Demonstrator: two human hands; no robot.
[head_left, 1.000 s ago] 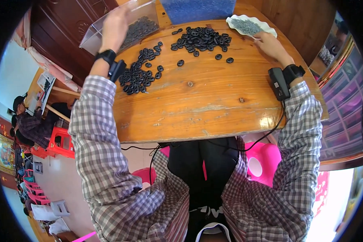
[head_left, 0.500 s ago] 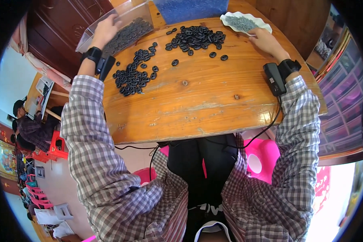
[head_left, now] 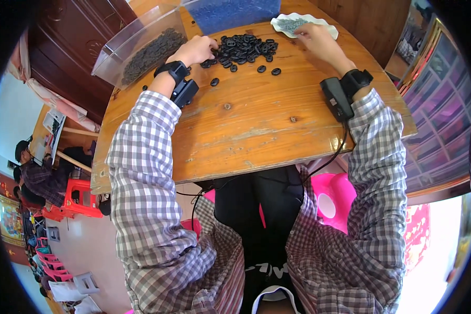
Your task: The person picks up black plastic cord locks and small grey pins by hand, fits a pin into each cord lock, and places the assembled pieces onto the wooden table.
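My left hand reaches to the left edge of a pile of small black oval pieces with holes. Its fingers are closed, with a dark oval piece at the tips. At the far right, my right hand is over the near rim of a white scalloped dish holding tiny grey-green pieces. The right fingertips are drawn together; anything between them is too small to make out. Several single black ovals lie in front of the pile. My left forearm covers the place of a second group of ovals.
A clear plastic bin with many dark pieces stands on the wooden table at the left. A blue-filled tub is at the back. Stacked purple drawers stand at the right. A cable hangs from my right wrist device.
My left hand has moved right, from over the clear bin to the edge of the black pile. My right hand has moved from the dish's rim farther over it, fingers bent.
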